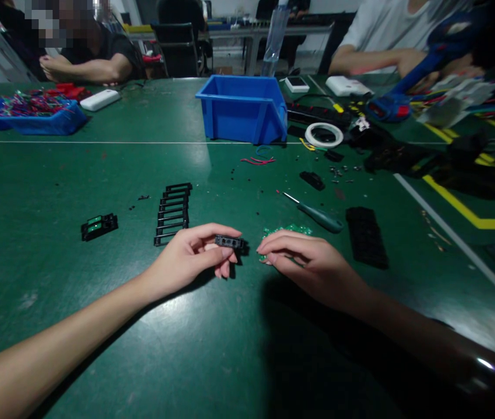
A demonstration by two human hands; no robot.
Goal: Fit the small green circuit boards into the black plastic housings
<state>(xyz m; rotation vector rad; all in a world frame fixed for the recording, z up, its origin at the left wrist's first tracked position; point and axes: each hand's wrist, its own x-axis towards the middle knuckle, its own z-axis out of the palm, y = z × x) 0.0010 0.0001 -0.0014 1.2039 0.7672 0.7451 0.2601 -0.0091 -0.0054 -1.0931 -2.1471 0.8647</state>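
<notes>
My left hand (199, 250) is closed around a small black plastic block (228, 241) with a row of square openings, held between thumb and fingers just above the table. To its right my right hand (312, 262) has its thumb and fingertips pinched together at the near edge of a pile of small green clear pieces (288, 230). What lies between those fingertips is too small to make out. Behind my left hand rests a row of black ladder-like plastic frames (173, 212). Farther left sits a black block with green pieces in it (99, 226).
A green-handled screwdriver (319, 216) and a dark flat block (366, 237) lie beyond my right hand. Farther back stand a blue bin (242, 110), a white ring (323, 135) and a blue tray (46, 121) of coloured wires. Loose screws (338, 171) are scattered about. Other people sit across the table.
</notes>
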